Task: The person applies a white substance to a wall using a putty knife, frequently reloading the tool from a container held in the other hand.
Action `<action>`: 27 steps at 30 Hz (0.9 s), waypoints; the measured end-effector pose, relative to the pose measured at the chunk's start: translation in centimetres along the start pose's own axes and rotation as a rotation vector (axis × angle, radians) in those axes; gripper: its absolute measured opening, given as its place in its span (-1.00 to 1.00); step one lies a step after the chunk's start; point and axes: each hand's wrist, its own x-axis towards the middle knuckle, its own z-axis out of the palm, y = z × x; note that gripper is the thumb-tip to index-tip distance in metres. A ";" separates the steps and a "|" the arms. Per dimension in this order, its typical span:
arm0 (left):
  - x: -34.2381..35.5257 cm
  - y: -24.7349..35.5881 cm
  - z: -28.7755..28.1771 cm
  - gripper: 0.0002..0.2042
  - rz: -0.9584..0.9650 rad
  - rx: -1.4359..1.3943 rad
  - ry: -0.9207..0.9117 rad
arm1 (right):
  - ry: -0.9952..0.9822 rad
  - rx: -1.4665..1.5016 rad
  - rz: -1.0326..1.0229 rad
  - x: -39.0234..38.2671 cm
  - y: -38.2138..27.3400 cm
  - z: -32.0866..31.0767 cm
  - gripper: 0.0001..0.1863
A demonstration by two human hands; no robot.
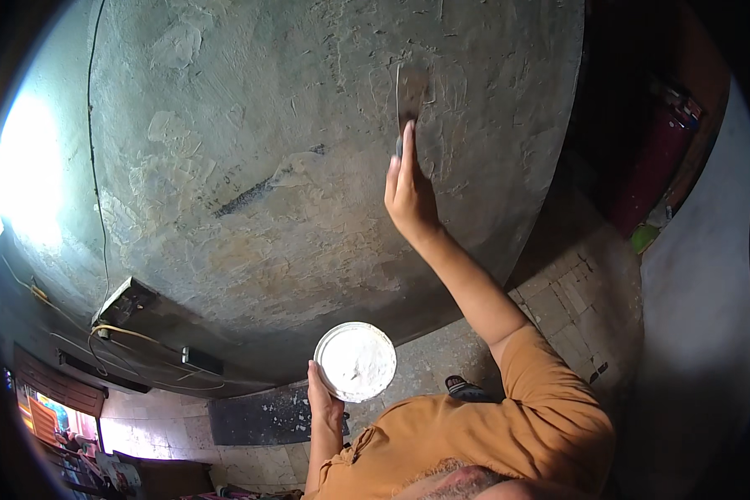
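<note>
My right hand is raised on a long-stretched arm, fingers closed on the handle of a wide metal putty knife. The blade lies at or against the grey, patchy plastered wall; exact contact is hard to tell. Low in the middle, my left hand grips the side of a round tub filled with white paste, its open top facing the camera.
At left are a bright opening, hanging cables and a wall box. A maroon cylinder stands in a dark recess at right. Tiled floor, a dark speckled slab and cluttered furniture lie lower down.
</note>
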 end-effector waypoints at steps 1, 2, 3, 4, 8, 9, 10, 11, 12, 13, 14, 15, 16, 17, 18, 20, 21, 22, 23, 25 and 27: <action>0.0 -0.1 0.1 -0.41 -0.003 -0.010 -0.009 | -0.045 0.017 0.065 1.2 0.3 0.0 -0.31; 0.1 -0.2 0.2 -0.41 -0.006 -0.019 -0.019 | -0.089 0.034 0.130 2.1 0.5 0.1 -0.33; 0.2 -0.4 0.2 -0.41 -0.008 -0.021 -0.019 | -0.090 0.029 0.120 2.4 0.5 0.2 -0.32; 0.3 -0.6 0.3 -0.41 -0.015 -0.025 -0.001 | -0.092 0.027 0.120 2.0 0.4 0.5 -0.32; 0.3 -0.9 0.6 -0.43 -0.013 -0.031 0.016 | -0.170 -0.028 0.063 -2.6 -0.3 1.3 -0.29; 0.4 -0.9 0.5 -0.43 -0.013 -0.034 0.016 | -0.111 -0.010 0.005 -3.0 -0.8 0.9 -0.29; 0.4 -0.7 0.4 -0.43 -0.022 -0.038 0.011 | -0.051 0.009 -0.053 -3.0 -1.1 0.6 -0.29; 0.5 -0.6 0.3 -0.43 -0.030 -0.043 0.007 | -0.004 0.004 -0.072 -2.4 -1.0 0.6 -0.28; 0.5 -0.7 0.1 -0.43 -0.029 -0.045 0.010 | -0.005 0.008 -0.073 -1.4 -1.0 0.4 -0.28; 0.6 -0.6 -0.1 -0.42 -0.019 -0.040 0.004 | -0.005 0.016 -0.035 -0.1 -0.9 0.4 -0.28; 0.6 -0.6 -0.3 -0.42 -0.010 -0.035 -0.002 | -0.006 0.025 0.002 1.1 -0.8 0.5 -0.27; 0.7 -0.5 -0.3 -0.42 -0.007 -0.034 -0.004 | 0.009 -0.022 0.011 2.4 -0.6 0.5 -0.25; 0.7 -0.6 -0.2 -0.42 -0.003 -0.037 -0.005 | 0.013 -0.022 0.010 3.2 -0.4 0.8 -0.25; 0.7 -0.6 -0.2 -0.41 0.000 -0.041 -0.006 | -0.016 -0.074 0.031 3.9 -0.1 1.1 -0.24; 0.6 -0.6 0.0 -0.41 -0.003 -0.043 -0.005 | -0.039 -0.106 0.041 4.0 -0.3 1.2 -0.23; 0.3 -0.6 0.5 -0.41 -0.015 -0.031 0.018 | -0.062 -0.139 0.048 4.2 -0.8 1.5 -0.23; 0.2 -0.6 0.8 -0.41 -0.019 -0.031 0.018 | -0.167 -0.124 0.133 4.0 -1.5 1.3 -0.24; 0.2 -0.6 1.2 -0.41 -0.016 -0.022 0.024 | -0.272 -0.110 0.218 3.7 -2.0 1.1 -0.26; 0.1 -0.6 1.4 -0.41 -0.013 -0.012 0.029 | -0.268 -0.125 0.188 3.2 -1.8 1.1 -0.25; 0.5 -0.5 1.1 -0.41 -0.024 -0.011 0.034 | -0.275 -0.086 0.187 2.4 -2.2 0.4 -0.26; 0.6 -0.3 1.2 -0.41 -0.030 -0.013 0.030 | -0.274 -0.049 0.179 1.5 -2.3 -0.4 -0.27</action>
